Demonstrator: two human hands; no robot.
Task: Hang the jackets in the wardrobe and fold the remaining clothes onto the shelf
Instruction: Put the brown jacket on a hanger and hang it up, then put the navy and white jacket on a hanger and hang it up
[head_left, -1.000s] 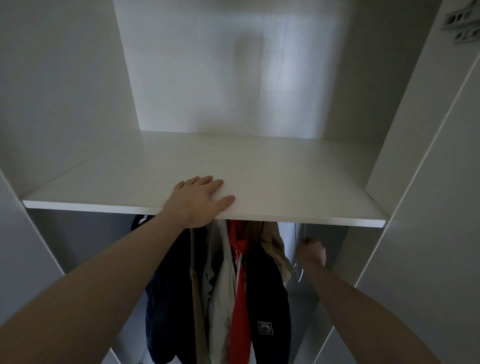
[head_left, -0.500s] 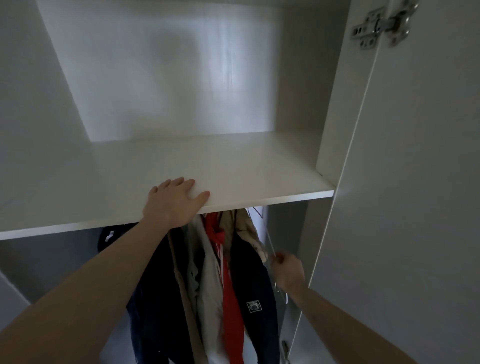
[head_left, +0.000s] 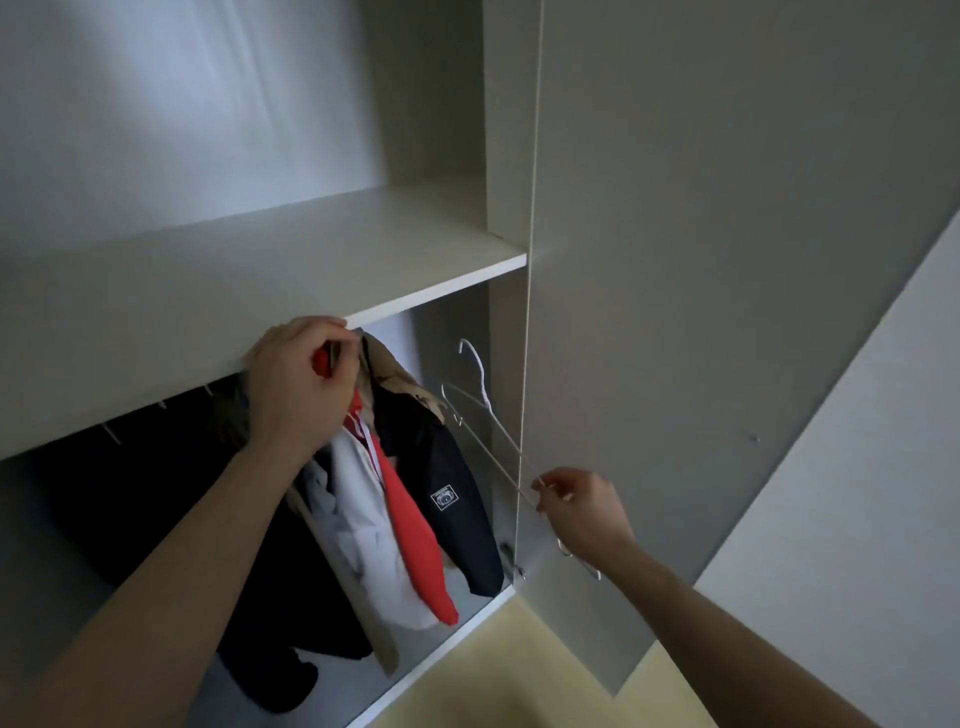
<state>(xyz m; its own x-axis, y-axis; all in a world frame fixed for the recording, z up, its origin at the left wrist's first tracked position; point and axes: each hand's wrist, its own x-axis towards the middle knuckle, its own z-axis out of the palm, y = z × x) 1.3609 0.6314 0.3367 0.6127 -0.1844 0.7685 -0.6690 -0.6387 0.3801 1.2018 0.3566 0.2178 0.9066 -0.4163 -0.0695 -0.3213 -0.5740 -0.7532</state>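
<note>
- White wire hanger (head_left: 480, 415) pinched at its lower end by right hand (head_left: 582, 512); thumb and forefinger closed on the wire, other fingers curled loosely.
- hanger tilted, hook up near the wardrobe's right wall, free of any rail I can see, just right of the jackets.
- left hand (head_left: 301, 384) curled round the tops of the hung clothes right under the shelf (head_left: 311, 270) edge; something red shows between its fingers, knuckles touching the shelf's front lip.
- jackets (head_left: 395, 499) hang bunched below that hand: dark navy one with a small white patch on the right, red strip and white garment in the middle, tan and dark ones on the left.
- shelf above holds nothing that I can see from here.
- door (head_left: 727, 312) stands open at right, right hand in front of its inner edge.
- yellowish floor (head_left: 519, 670) below the wardrobe's bottom edge.
</note>
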